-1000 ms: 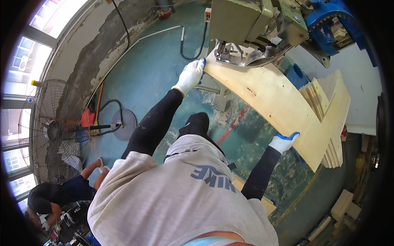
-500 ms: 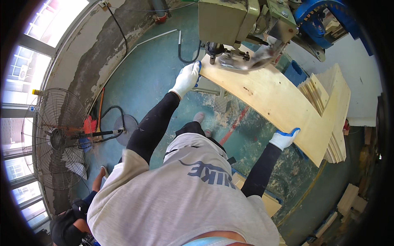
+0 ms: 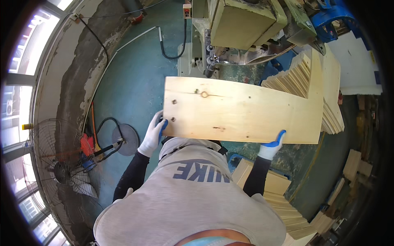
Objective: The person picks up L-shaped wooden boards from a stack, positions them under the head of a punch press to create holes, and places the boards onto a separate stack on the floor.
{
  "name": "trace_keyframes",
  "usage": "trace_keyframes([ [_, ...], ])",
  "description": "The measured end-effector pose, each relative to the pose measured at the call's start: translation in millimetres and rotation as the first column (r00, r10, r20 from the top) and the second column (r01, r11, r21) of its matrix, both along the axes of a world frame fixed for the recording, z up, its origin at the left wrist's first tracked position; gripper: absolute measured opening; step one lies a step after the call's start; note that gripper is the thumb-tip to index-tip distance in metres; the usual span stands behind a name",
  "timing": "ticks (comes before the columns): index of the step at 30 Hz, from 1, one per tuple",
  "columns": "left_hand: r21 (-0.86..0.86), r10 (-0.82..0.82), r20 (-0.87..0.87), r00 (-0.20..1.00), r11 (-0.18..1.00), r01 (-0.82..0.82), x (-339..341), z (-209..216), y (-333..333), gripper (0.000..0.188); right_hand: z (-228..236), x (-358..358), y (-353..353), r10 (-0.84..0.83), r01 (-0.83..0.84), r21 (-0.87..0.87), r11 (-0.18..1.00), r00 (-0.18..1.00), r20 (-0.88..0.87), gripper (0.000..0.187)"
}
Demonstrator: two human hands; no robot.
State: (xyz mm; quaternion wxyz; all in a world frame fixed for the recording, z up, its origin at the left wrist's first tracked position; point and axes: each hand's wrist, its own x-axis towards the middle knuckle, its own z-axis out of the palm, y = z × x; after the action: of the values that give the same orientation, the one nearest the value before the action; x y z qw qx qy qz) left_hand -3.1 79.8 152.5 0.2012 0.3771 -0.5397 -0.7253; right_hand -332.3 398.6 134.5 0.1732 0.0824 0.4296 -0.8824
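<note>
A long, pale plywood board [image 3: 234, 110] with knots and dark marks lies across in front of my body, its face up. My left hand [image 3: 152, 133], in a white glove with blue-coated fingers, grips its left end near the close corner. On the near edge, toward the right end, my right hand [image 3: 272, 146] holds the board with the thumb on top; the fingers beneath are hidden. Just beyond the far edge stands a green machine [image 3: 246, 24] with a metal head [image 3: 211, 61], apart from the board.
Stacked plywood pieces [image 3: 293, 76] stand behind the board's right end. More boards [image 3: 262, 178] lie low by my right arm. A wire-caged fan [image 3: 61, 172] and its round base [image 3: 125, 140] are at left. A blue ring-shaped part [image 3: 334, 20] sits at the upper right.
The board has come away from the machine head toward my body and turned from slanted to nearly crosswise. My left hand has drawn nearer with it; both hands still hold it.
</note>
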Motion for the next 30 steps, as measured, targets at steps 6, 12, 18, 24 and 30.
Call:
trace_keyframes([
  [6, -0.431, 0.183, 0.217, 0.959, 0.899, -0.074, 31.8, 9.6, -119.7, 0.036, 5.3, 94.3, -105.1, -0.065, 0.066, -0.033, 0.997, 0.998, 0.018, 0.054],
  [12, -0.545, 0.188, 0.214, 0.959, 0.837, -0.043, 23.5, 19.4, -197.3, 0.034, 7.2, 118.1, -149.0, -0.156, 0.156, -0.05, 0.987, 0.988, 0.004, 0.045],
  [18, -0.504, 0.127, 0.139, 0.982, 0.863, -0.04, 9.6, 22.4, -225.6, 0.033, 9.6, 129.5, -157.3, -0.21, 0.214, -0.099, 0.972, 0.977, 0.045, 0.044],
  [24, -0.543, 0.045, 0.094, 0.995, 0.839, 0.014, -29.9, 17.4, -264.8, 0.04, 4.2, 104.1, -182.0, -0.245, 0.244, -0.069, 0.967, 0.97, 0.003, 0.043],
  [30, -0.614, -0.023, 0.301, 0.953, 0.76, 0.212, -36.3, 14.3, -275.5, 0.05, 1.1, 91.3, -178.3, -0.244, 0.245, -0.05, 0.968, 0.969, 0.026, 0.041],
])
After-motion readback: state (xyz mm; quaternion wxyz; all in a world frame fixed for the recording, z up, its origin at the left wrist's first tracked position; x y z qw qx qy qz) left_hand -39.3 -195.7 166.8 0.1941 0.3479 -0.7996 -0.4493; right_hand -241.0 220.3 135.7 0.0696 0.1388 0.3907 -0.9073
